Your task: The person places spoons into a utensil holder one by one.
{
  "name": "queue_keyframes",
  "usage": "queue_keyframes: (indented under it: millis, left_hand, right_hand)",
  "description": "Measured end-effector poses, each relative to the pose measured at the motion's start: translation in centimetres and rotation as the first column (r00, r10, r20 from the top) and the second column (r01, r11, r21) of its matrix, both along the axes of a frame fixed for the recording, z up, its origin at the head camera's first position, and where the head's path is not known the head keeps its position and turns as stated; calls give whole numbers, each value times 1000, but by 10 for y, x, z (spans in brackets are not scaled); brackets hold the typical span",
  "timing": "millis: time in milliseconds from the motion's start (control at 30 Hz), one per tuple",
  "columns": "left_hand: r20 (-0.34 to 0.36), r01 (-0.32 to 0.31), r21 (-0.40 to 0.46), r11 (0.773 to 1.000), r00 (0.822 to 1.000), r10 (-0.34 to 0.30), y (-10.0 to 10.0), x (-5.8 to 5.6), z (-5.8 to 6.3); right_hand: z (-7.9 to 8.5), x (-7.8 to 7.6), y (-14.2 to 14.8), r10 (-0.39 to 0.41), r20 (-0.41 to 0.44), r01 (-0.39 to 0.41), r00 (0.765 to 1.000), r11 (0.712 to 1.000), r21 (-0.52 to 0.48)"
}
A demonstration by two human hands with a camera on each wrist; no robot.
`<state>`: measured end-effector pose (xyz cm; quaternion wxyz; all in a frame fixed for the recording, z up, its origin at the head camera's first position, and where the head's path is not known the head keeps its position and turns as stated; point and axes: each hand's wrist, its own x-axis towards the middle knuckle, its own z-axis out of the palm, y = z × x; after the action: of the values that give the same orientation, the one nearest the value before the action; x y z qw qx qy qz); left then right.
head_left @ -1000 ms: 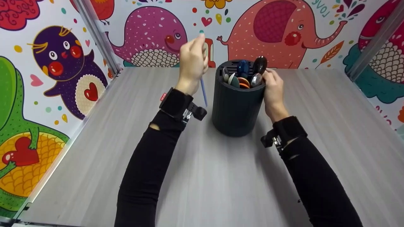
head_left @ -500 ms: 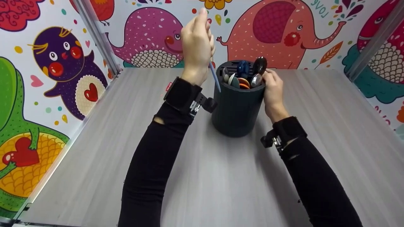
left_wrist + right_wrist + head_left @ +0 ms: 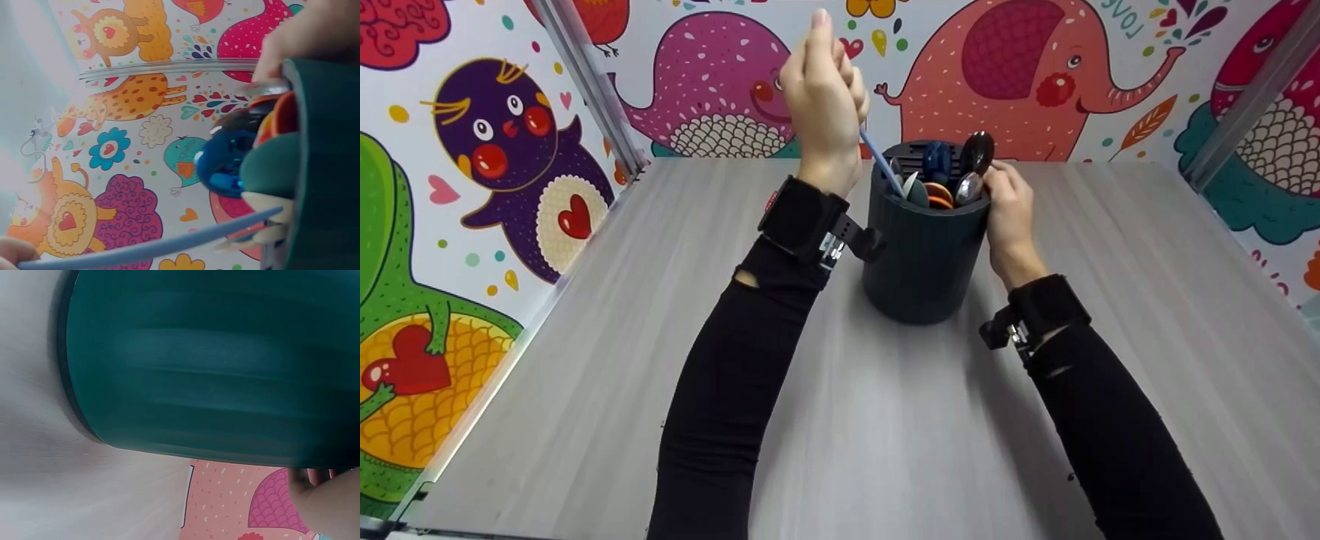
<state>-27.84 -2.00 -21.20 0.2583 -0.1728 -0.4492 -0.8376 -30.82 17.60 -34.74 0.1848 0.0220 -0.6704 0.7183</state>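
Observation:
A dark green, ribbed utensil holder [image 3: 926, 259] stands upright on the table, with several utensils in its slotted top. Over its left rim my raised left hand [image 3: 825, 112] pinches a thin blue stick [image 3: 879, 160], which slants down to the right. In the left wrist view the stick's free tip lies in front of the pale utensils, and I cannot tell whether it has entered a slot. My right hand [image 3: 1011, 221] grips the holder's upper right rim, its fingertips partly hidden. Around the slots are a shiny blue rounded piece [image 3: 222, 166], a black spoon [image 3: 978, 154] and a silvery spoon [image 3: 968, 189].
A light wood-grain table [image 3: 885, 427] spreads around the holder. Cartoon-printed panels rise at the back and sides, joined by metal corner posts [image 3: 585, 82]. Orange-rimmed utensils [image 3: 939, 196] and a grey-green one [image 3: 916, 193] crowd the holder's front.
My left hand has risen and moved right overall, bringing the blue stick from beside the holder to above its left rim. The right hand and the holder have stayed put.

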Motion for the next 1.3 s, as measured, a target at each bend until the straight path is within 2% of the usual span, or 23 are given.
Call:
queue_keyframes:
  millis: [233, 433, 567, 700, 800, 900, 1033, 1133, 1200, 1300]
  left_hand:
    - [9, -35, -102, 994, 999, 36, 8, -7, -12]
    - [-12, -19, -167, 986, 1000, 18, 11, -14, -26]
    - [-25, -59, -259, 964, 998, 55, 13, -18, -36]
    - [-64, -147, -385, 911, 989, 133, 13, -22, -47]
    - [-73, -185, -464, 866, 983, 171, 16, -24, -56]
    - [-77, -207, -522, 828, 978, 196, 20, -25, -65]
    - [-57, -237, -611, 755, 965, 257, 25, -24, -75]
    - [-52, -243, -662, 709, 958, 280, 27, -25, -82]
    - [-61, -253, -677, 691, 955, 290, 27, -26, -87]
    - [-68, -257, -691, 676, 954, 294, 26, -28, -92]
  right_hand:
    - [0, 0, 2, 5, 35, -6, 999, 1000, 27]
    - [0, 1, 0, 0, 31, -1, 1000, 1000, 24]
    - [0, 0, 0, -1, 29, 0, 1000, 1000, 30]
    - [1, 0, 0, -2, 26, 1, 1000, 999, 34]
    - [1, 0, 1, -2, 25, 1, 1000, 999, 33]
    - [0, 0, 0, -3, 23, 2, 1000, 999, 35]
    - [0, 1, 0, -1, 15, 0, 1000, 999, 34]
    - [0, 1, 0, 0, 13, 0, 1000, 1000, 30]
    - [0, 0, 0, 1, 11, -2, 1000, 999, 32]
    - [1, 0, 0, 4, 11, -4, 1000, 999, 33]
